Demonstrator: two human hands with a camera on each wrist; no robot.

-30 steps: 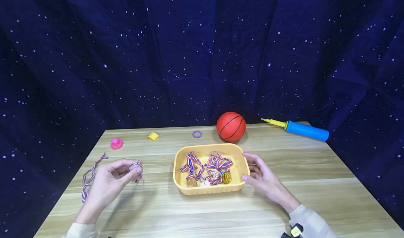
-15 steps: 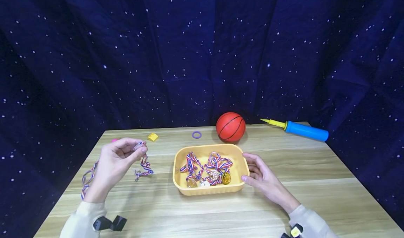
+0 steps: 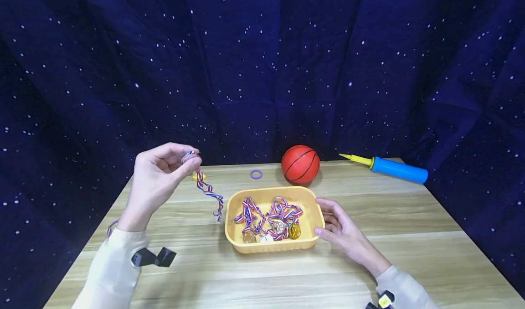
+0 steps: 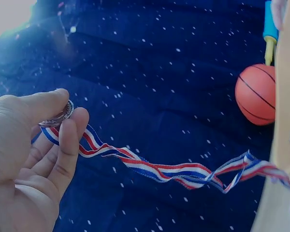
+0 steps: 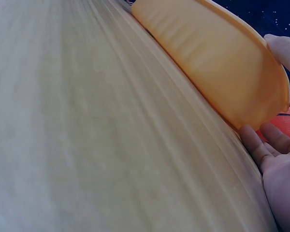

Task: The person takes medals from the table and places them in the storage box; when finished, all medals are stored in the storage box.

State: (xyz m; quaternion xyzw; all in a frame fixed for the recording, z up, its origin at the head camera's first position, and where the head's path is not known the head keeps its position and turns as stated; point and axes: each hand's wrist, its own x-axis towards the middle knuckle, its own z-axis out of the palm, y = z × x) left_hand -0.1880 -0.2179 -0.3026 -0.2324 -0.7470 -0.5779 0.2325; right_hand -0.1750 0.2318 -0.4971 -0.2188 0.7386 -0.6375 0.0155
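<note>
My left hand (image 3: 162, 172) is raised at the left, pinching a silvery medal (image 4: 60, 117) between thumb and fingers. Its red, white and blue ribbon (image 4: 169, 171) trails down toward the left side of a yellow plastic bin (image 3: 270, 246). My right hand (image 3: 342, 231) holds the bin's right end, with digits at the rim and lower wall in the right wrist view. Inside the bin lie several ribboned medals, among them a gold medal (image 3: 294, 230), a pale medal (image 3: 266, 239) and a coppery medal (image 3: 278, 227).
Behind the bin sits a red basketball (image 3: 301, 164), beside a purple ring (image 3: 256, 174). A blue and yellow hand pump (image 3: 398, 169) lies at the back right. The yellow block (image 3: 194, 177) is partly covered by the ribbon. Another striped ribbon (image 3: 111, 227) shows behind my left forearm.
My left hand has risen and shifted slightly right with the medal, its ribbon now hanging out toward the bin. The left forearm now hides the pink duck. My right hand and the bin stay put.
</note>
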